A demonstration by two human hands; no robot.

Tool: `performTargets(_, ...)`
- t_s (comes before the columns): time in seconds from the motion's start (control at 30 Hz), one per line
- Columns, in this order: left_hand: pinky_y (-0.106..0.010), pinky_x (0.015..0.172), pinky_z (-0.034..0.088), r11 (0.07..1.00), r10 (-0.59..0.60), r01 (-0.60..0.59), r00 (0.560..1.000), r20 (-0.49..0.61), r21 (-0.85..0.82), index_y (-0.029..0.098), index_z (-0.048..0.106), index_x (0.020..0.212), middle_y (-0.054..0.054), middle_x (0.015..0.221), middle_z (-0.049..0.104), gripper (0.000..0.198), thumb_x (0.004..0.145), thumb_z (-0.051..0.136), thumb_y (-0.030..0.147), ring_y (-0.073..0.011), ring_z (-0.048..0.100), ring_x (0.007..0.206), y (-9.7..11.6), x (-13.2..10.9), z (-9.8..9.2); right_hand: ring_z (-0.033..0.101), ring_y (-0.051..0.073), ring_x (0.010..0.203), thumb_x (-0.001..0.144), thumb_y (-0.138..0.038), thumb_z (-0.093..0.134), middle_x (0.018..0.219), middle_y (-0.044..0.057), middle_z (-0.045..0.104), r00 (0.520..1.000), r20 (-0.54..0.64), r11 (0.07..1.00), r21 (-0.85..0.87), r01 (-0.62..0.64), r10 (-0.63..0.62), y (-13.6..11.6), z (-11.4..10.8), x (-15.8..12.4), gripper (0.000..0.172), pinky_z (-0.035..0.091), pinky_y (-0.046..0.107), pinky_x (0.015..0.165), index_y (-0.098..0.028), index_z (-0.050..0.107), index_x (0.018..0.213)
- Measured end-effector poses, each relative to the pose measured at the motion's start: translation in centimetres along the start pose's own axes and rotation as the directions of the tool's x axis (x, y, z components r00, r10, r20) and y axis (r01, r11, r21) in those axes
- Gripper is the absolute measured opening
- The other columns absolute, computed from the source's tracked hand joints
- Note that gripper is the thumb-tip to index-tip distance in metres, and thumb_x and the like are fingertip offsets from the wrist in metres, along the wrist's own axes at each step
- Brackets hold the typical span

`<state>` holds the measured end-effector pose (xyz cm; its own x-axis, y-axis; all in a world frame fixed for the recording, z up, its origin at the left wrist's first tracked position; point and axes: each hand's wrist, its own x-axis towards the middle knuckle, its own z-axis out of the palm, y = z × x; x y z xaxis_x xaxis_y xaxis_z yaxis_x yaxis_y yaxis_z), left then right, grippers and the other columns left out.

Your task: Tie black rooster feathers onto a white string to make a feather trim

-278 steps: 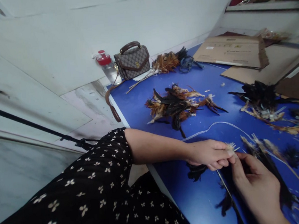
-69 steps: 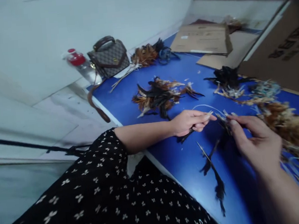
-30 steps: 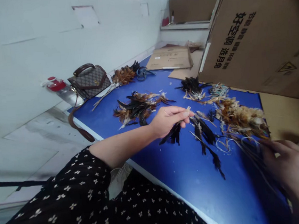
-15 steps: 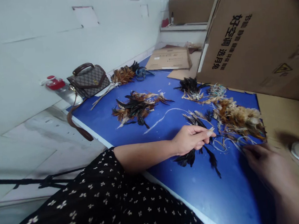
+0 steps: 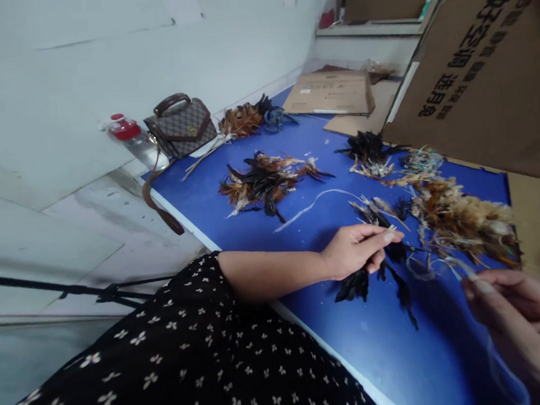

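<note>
While the blue tabletop [image 5: 263,228] is being used as a bed for loose piles, a small bunch of black feathers [image 5: 357,280] is being pinched by its pale quills in the closed fingers of the left hand [image 5: 357,255], plumes trailing onto the surface. Being nearly weightless, soft and easily crushed, the feathers are best gripped at the stiff quill ends. A thin pale string [image 5: 450,263] is being held by the curled, blurred right hand [image 5: 529,325].

Brown handbag [image 5: 182,126] beside red-capped bottle [image 5: 131,138]; flattened cardboard [image 5: 330,94] beyond; large carton [image 5: 490,76] upright.
</note>
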<state>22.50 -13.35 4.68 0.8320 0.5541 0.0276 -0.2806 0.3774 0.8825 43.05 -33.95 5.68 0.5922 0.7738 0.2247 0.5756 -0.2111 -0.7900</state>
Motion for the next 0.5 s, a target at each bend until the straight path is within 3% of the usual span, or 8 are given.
performTargets(0.07,-0.029,0.053,0.042,1.0,-0.012,0.013,0.999,0.052,-0.005,0.013,0.079,0.12,0.0,0.078,0.068,0.056,0.093,0.083,0.061,-0.0074,0.054,0.055,0.1,-0.3,0.1,0.072,0.023,0.07,0.093,-0.063,0.08,0.09,0.007,0.076,0.989,0.142,0.995,0.081,-0.06,0.048,-1.0,1.4,-0.1,0.033,0.054,0.027,0.053,-0.032,0.075,0.104)
performTargets(0.17,-0.028,0.056,0.044,0.983,-0.183,0.18,0.958,0.219,0.034,0.013,0.079,0.115,-0.002,0.081,0.07,0.05,0.093,0.084,0.059,-0.0067,0.055,0.058,0.4,-0.8,0.2,0.071,0.022,0.071,0.091,-0.063,0.081,0.087,0.006,0.075,0.973,0.231,0.994,0.103,-0.025,0.001,-2.5,3.2,-0.2,0.036,0.056,0.026,0.058,-0.028,0.076,0.099)
performTargets(0.27,-0.025,0.051,0.037,0.946,-0.31,0.325,0.906,0.288,-0.005,0.014,0.078,0.102,-0.001,0.081,0.068,0.047,0.088,0.09,0.057,-0.0055,0.051,0.056,0.6,-0.9,0.2,0.068,0.021,0.065,0.089,-0.064,0.082,0.084,0.006,0.074,0.99,0.13,0.993,0.102,-0.061,0.047,-3.2,3.9,-0.4,0.039,0.052,0.026,0.052,-0.027,0.077,0.099)
performTargets(0.37,-0.024,0.046,0.029,0.922,-0.305,0.358,0.907,0.291,-0.146,0.013,0.076,0.095,0.0,0.081,0.064,0.045,0.083,0.096,0.051,-0.0045,0.046,0.054,0.4,-0.4,-0.1,0.055,0.018,0.055,0.091,-0.068,0.081,0.077,0.003,0.069,0.987,-0.037,0.987,0.054,-0.154,0.156,-2.9,3.5,-0.5,0.04,0.039,0.028,0.042,-0.03,0.077,0.104)
performTargets(0.5,-0.023,0.045,0.029,0.904,-0.304,0.364,0.916,0.262,-0.224,0.011,0.077,0.093,0.0,0.079,0.062,0.035,0.087,0.092,0.042,-0.0044,0.045,0.053,0.1,0.6,-0.9,0.049,0.02,0.052,0.094,-0.071,0.077,0.071,0.003,0.061,0.958,-0.221,0.983,0.001,-0.186,0.181,-1.6,2.7,-0.6,0.04,0.036,0.034,0.041,-0.032,0.074,0.105)
